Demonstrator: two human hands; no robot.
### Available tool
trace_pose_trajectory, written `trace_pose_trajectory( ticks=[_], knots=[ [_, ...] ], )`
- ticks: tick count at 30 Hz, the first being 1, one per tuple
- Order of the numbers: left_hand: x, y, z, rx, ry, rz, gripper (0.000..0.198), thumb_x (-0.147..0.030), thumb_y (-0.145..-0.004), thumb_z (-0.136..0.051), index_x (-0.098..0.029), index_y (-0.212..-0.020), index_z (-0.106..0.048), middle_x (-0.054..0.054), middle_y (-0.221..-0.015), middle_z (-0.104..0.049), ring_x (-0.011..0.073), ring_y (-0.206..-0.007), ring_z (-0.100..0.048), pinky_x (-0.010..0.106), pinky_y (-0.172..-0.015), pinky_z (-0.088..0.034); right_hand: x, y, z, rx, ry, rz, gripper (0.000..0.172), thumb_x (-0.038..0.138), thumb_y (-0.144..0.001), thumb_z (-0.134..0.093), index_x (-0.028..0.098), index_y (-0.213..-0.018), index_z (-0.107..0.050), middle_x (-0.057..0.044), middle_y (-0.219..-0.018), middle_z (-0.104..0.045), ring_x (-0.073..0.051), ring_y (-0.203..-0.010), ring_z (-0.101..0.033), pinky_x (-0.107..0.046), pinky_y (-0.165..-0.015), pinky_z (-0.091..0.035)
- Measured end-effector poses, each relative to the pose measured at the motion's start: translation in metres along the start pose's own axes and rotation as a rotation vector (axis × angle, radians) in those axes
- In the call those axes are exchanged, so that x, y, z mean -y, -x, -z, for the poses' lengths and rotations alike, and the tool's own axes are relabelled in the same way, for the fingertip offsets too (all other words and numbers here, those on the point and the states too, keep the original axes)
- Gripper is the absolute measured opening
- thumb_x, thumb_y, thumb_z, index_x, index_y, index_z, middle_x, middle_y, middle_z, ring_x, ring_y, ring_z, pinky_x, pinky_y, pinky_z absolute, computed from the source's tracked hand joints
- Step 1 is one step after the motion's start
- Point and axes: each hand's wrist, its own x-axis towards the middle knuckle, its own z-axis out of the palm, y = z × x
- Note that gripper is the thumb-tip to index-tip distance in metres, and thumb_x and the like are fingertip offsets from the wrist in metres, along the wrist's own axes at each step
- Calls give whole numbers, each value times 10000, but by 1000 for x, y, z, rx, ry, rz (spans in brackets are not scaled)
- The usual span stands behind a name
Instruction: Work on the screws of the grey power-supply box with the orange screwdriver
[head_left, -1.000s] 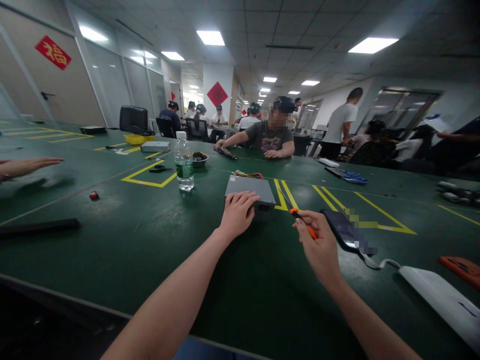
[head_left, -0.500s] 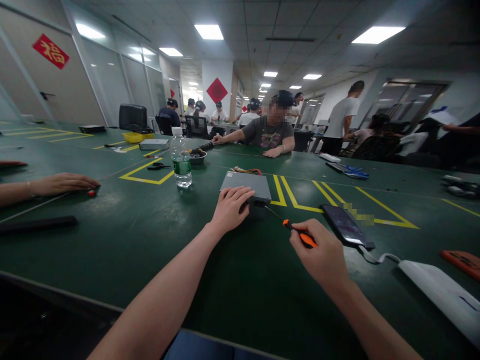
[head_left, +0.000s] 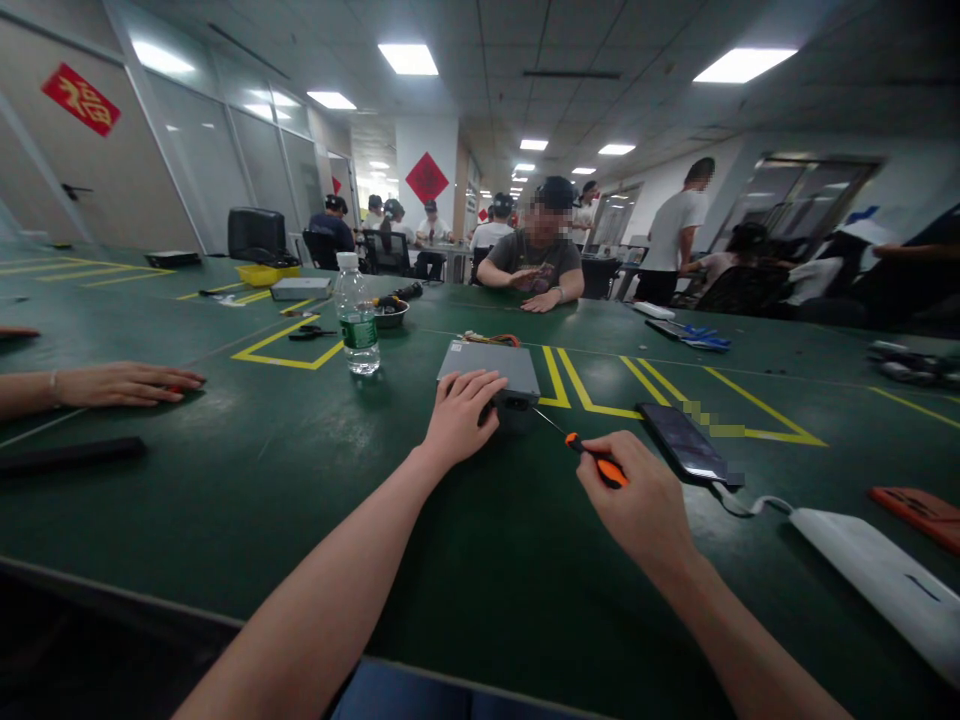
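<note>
A grey metal computer power supply (head_left: 501,362) lies on the green table, with coloured cables at its far edge. My left hand (head_left: 463,415) grips its near left corner, fingers over the top and thumb at the near side. In my right hand (head_left: 637,500) is an orange and black screwdriver (head_left: 609,471), its handle pinched between thumb and fingers. The thin shaft points at the near right corner of the power supply. Whether its tip sits on a screw is too small to tell.
A water bottle (head_left: 358,325) stands to the left, before a metal bowl (head_left: 391,315). Right of my right hand lie a phone (head_left: 686,443) and a white power bank (head_left: 874,575). A co-worker's hand (head_left: 124,384) rests at far left; another person (head_left: 536,255) sits opposite.
The person opposite has drawn an outstretched arm back from the bowl's tools. My hands, the screwdriver and the power supply keep nearly the same place; the view has shifted slightly.
</note>
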Motion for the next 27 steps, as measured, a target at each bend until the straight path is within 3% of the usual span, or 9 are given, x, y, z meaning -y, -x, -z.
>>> trace_pose_trajectory(
  ticks=[6, 11, 13, 16, 19, 23, 27],
  knots=[
    [-1, 0, -1, -20, 18, 3, 406, -220, -818, -459, -296, -1217, -467, -25, -1289, -504, 180, -1217, -397, 390, -1058, -199, 12, 9, -6, -31, 278, 141, 119, 189, -810, -443, 157, -836, -555, -74, -898, -532, -115, -628, -535, -201, -458, -396],
    [-1, 0, 0, -25, 26, 7, 414, -200, -809, -463, -299, -1211, -477, -19, -1280, -513, 185, -1208, -405, 398, -1060, -197, 23, 17, -14, 39, 324, 508, 177, 134, -826, -439, 126, -895, -601, -129, -972, -583, -161, -752, -579, -260, -646, -466],
    [-1, 0, 0, -23, 27, 7, 417, -195, -810, -460, -297, -1214, -475, -20, -1281, -512, 182, -1207, -405, 397, -1058, -199, 23, 16, -15, 32, 318, 588, 188, 139, -833, -454, 116, -937, -609, -148, -994, -597, -169, -772, -581, -275, -677, -469],
    [-1, 0, 0, -16, 23, 8, 417, -197, -813, -457, -296, -1217, -472, -18, -1283, -511, 184, -1207, -405, 400, -1056, -204, 18, 13, -15, -1, 320, 593, 178, 147, -832, -466, 132, -929, -614, -131, -963, -619, -168, -738, -574, -298, -670, -468],
    [-1, -1, 0, -6, 13, 9, 422, -191, -810, -459, -300, -1217, -471, -18, -1285, -509, 186, -1208, -405, 401, -1054, -208, 14, 12, -13, -15, 281, 503, 159, 155, -831, -471, 156, -917, -605, -96, -936, -619, -151, -700, -563, -292, -647, -461],
    [-1, -1, 1, -2, 11, 10, 417, -189, -810, -461, -297, -1212, -471, -30, -1291, -503, 175, -1214, -398, 387, -1057, -207, 11, 12, -11, 78, 183, 365, 157, 211, -841, -473, 156, -947, -574, -110, -994, -566, -165, -809, -570, -285, -690, -477],
    [-1, 0, 1, 5, 14, 13, 410, -188, -813, -453, -299, -1208, -475, -29, -1291, -503, 179, -1213, -399, 394, -1052, -210, 6, 14, -12, 65, 194, 443, 215, 184, -824, -494, 129, -1027, -538, -148, -1061, -552, -197, -899, -566, -304, -738, -481]
  ],
)
